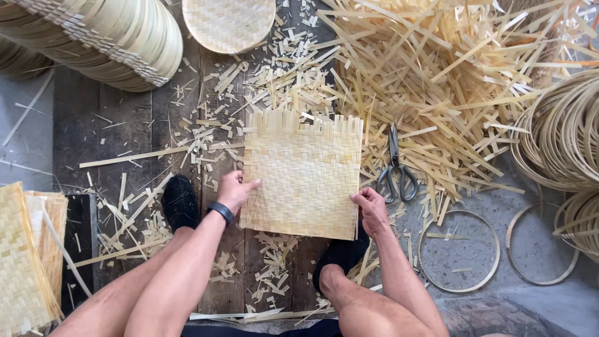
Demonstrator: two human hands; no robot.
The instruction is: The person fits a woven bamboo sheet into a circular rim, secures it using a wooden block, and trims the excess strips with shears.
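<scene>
A square woven bamboo mat (304,175) lies flat on the dark wooden boards (125,131) in front of me, its far edge fringed with loose strip ends. My left hand (234,190) grips the mat's left edge, with a dark band on the wrist. My right hand (370,206) pinches the mat's lower right edge. Both of my feet in black shoes (180,201) rest on the boards near the mat's lower corners.
Metal scissors (397,170) lie right of the mat. A big heap of bamboo strips (449,81) fills the upper right. Bamboo hoops (458,251) lie at right, stacked round woven trays (100,37) at upper left, more woven mats (25,256) at left. Offcuts litter the boards.
</scene>
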